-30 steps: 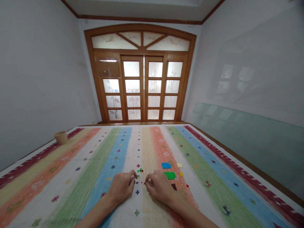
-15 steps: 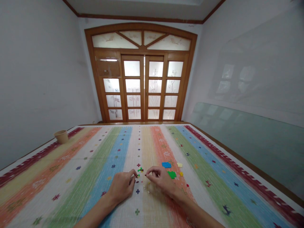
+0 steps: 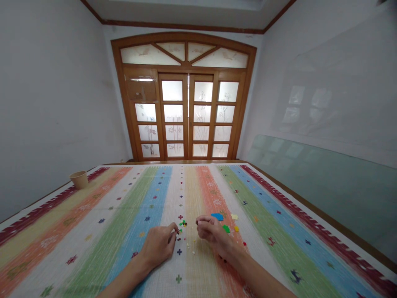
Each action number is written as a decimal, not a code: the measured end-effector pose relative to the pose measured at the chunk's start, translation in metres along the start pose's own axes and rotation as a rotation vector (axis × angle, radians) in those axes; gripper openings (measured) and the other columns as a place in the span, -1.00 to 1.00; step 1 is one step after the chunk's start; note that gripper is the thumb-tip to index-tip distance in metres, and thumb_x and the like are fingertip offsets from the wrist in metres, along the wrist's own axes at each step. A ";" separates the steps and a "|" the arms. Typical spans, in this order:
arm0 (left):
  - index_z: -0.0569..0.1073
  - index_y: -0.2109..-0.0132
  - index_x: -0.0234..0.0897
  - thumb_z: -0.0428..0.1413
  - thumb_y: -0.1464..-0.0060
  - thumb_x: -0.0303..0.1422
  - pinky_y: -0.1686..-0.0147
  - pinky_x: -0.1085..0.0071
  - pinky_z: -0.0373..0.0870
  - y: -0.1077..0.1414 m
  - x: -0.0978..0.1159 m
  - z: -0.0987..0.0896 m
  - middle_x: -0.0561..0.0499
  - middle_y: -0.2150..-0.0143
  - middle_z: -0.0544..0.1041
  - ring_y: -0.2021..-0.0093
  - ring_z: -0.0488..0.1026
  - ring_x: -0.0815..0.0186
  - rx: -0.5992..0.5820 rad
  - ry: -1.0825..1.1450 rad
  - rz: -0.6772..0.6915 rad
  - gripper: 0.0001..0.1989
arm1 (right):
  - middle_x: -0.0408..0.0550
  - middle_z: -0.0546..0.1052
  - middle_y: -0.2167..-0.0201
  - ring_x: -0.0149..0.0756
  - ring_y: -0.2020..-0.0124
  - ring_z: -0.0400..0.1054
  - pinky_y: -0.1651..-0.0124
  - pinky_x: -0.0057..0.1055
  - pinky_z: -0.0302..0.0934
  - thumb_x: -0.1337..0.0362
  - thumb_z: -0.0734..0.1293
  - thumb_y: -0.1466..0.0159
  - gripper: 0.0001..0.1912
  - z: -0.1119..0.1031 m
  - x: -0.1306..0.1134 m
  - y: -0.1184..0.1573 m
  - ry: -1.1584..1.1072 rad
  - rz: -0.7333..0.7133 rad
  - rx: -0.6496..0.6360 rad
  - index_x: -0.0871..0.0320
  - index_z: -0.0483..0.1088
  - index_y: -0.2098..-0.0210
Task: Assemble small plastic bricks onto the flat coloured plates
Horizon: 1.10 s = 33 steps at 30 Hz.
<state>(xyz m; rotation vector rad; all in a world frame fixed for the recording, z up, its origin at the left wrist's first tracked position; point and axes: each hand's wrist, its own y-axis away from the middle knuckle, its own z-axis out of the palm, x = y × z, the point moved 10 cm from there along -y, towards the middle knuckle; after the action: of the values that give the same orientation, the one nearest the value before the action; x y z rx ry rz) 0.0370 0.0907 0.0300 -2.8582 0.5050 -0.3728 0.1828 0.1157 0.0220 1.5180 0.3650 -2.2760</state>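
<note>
My left hand [image 3: 159,245] rests on the striped cloth, fingers curled together at small loose pieces; what it holds, if anything, is too small to name. Right of centre, my right hand [image 3: 214,234] pinches a small dark piece [image 3: 197,222] between thumb and fingertips. Between the hands lies a little heap of green and dark pieces [image 3: 182,223], with tiny white and red bits nearer me. Beyond my right hand are a blue piece group [image 3: 217,216], a green one [image 3: 226,229], a pale yellow one [image 3: 234,216], a yellow one [image 3: 236,228] and a red piece [image 3: 245,244].
A brown paper cup [image 3: 80,180] stands at the table's far left edge. The striped cloth [image 3: 124,231] covers the table. A pale green glass panel [image 3: 319,174] leans along the right wall, and wooden doors [image 3: 188,116] are beyond the table.
My right hand has moved right, away from the heap, with the small dark piece in its fingers, and now covers part of the green group. My left hand has hardly moved.
</note>
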 end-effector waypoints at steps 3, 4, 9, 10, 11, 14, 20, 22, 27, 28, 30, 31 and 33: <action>0.50 0.12 -0.19 -0.07 -0.25 -0.36 0.36 0.42 0.27 0.000 0.000 0.001 -0.03 0.40 0.60 0.34 0.56 0.21 -0.011 -0.004 0.002 -0.76 | -0.43 -0.02 0.73 -0.54 0.66 -0.24 0.53 -0.42 -0.30 0.08 0.55 0.04 -0.59 0.003 0.004 0.001 -0.173 0.047 -0.062 0.14 0.29 0.47; 0.50 0.12 -0.19 -0.07 -0.25 -0.36 0.36 0.42 0.26 -0.001 -0.001 0.001 -0.03 0.41 0.60 0.35 0.56 0.21 -0.013 -0.005 0.000 -0.75 | -0.44 -0.04 0.74 -0.54 0.67 -0.25 0.55 -0.42 -0.31 0.09 0.56 0.04 -0.58 0.003 0.005 0.001 -0.206 0.058 -0.070 0.12 0.26 0.47; 0.50 0.12 -0.18 -0.06 -0.24 -0.36 0.36 0.43 0.26 -0.001 -0.002 0.002 -0.01 0.42 0.59 0.34 0.56 0.23 -0.013 0.008 -0.010 -0.76 | -0.44 -0.05 0.74 -0.55 0.68 -0.28 0.56 -0.42 -0.36 0.11 0.55 0.04 -0.56 0.003 0.004 0.004 -0.255 0.070 -0.073 0.11 0.21 0.46; 0.50 0.12 -0.18 -0.06 -0.24 -0.36 0.36 0.43 0.26 0.000 -0.002 0.002 -0.01 0.42 0.59 0.34 0.56 0.23 -0.011 0.011 -0.009 -0.76 | -0.44 -0.05 0.74 -0.55 0.68 -0.28 0.56 -0.42 -0.36 0.10 0.54 0.04 -0.56 0.003 0.003 0.004 -0.252 0.068 -0.079 0.10 0.20 0.47; 0.50 0.12 -0.18 -0.06 -0.24 -0.36 0.35 0.43 0.26 0.000 -0.002 0.002 -0.01 0.42 0.59 0.34 0.55 0.23 -0.009 0.012 -0.008 -0.76 | -0.44 -0.05 0.74 -0.55 0.68 -0.28 0.56 -0.42 -0.36 0.10 0.54 0.03 -0.55 0.004 0.002 0.005 -0.251 0.063 -0.083 0.10 0.19 0.47; 0.50 0.12 -0.18 -0.07 -0.24 -0.36 0.35 0.43 0.26 0.000 -0.002 0.002 0.00 0.42 0.59 0.35 0.55 0.23 -0.007 0.014 -0.005 -0.76 | -0.45 -0.06 0.74 -0.55 0.68 -0.29 0.56 -0.41 -0.37 0.09 0.54 0.03 -0.56 0.004 0.002 0.005 -0.252 0.061 -0.091 0.10 0.21 0.45; 0.50 0.12 -0.19 -0.08 -0.23 -0.35 0.34 0.41 0.28 0.000 -0.002 0.002 -0.02 0.40 0.61 0.34 0.55 0.23 -0.015 0.029 -0.011 -0.74 | -0.45 -0.05 0.75 -0.55 0.68 -0.29 0.56 -0.42 -0.38 0.08 0.55 0.06 -0.55 0.004 0.003 0.004 -0.240 0.073 -0.086 0.11 0.23 0.44; 0.50 0.12 -0.19 -0.09 -0.23 -0.35 0.33 0.41 0.28 0.000 -0.002 0.002 -0.02 0.39 0.61 0.33 0.56 0.23 -0.014 0.045 -0.012 -0.74 | -0.45 -0.06 0.76 -0.55 0.68 -0.28 0.56 -0.41 -0.37 0.08 0.55 0.05 -0.55 0.005 0.001 0.004 -0.217 0.071 -0.090 0.11 0.23 0.45; 0.50 0.12 -0.20 -0.09 -0.23 -0.34 0.33 0.41 0.28 0.000 -0.003 0.002 -0.04 0.38 0.62 0.32 0.56 0.23 -0.013 0.036 -0.014 -0.73 | -0.43 -0.04 0.74 -0.55 0.68 -0.25 0.55 -0.41 -0.34 0.10 0.53 0.01 -0.59 0.004 -0.005 0.006 -0.154 0.040 -0.096 0.11 0.24 0.47; 0.50 0.12 -0.20 -0.09 -0.24 -0.34 0.34 0.41 0.28 0.000 -0.003 0.002 -0.04 0.38 0.62 0.32 0.56 0.22 -0.013 0.031 -0.013 -0.73 | -0.44 -0.04 0.74 -0.55 0.68 -0.26 0.54 -0.41 -0.34 0.09 0.52 0.00 -0.61 0.004 -0.006 0.006 -0.140 0.032 -0.096 0.12 0.26 0.45; 0.50 0.12 -0.20 -0.09 -0.24 -0.35 0.34 0.41 0.28 0.000 -0.002 0.002 -0.04 0.37 0.62 0.33 0.56 0.22 -0.009 0.024 -0.007 -0.74 | -0.44 -0.05 0.74 -0.55 0.68 -0.27 0.54 -0.41 -0.35 0.07 0.51 -0.01 -0.62 0.003 -0.009 0.006 -0.111 0.021 -0.106 0.12 0.30 0.42; 0.50 0.12 -0.20 -0.09 -0.24 -0.35 0.34 0.41 0.28 0.000 -0.002 0.002 -0.03 0.37 0.62 0.33 0.56 0.23 -0.006 0.024 -0.004 -0.74 | -0.44 -0.05 0.74 -0.55 0.68 -0.27 0.54 -0.41 -0.34 0.07 0.51 -0.01 -0.63 0.003 -0.010 0.006 -0.100 0.016 -0.110 0.12 0.31 0.42; 0.50 0.12 -0.19 -0.08 -0.24 -0.35 0.34 0.42 0.28 0.000 -0.002 0.002 -0.03 0.37 0.62 0.34 0.56 0.23 -0.004 0.022 0.000 -0.74 | -0.44 -0.04 0.75 -0.55 0.68 -0.26 0.54 -0.42 -0.34 0.07 0.51 -0.01 -0.63 0.002 -0.013 0.006 -0.089 0.006 -0.111 0.13 0.32 0.42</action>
<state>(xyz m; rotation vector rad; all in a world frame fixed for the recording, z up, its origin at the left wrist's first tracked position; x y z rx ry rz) 0.0360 0.0917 0.0279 -2.8606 0.5103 -0.4045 0.1883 0.1122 0.0345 1.3572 0.4533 -2.2693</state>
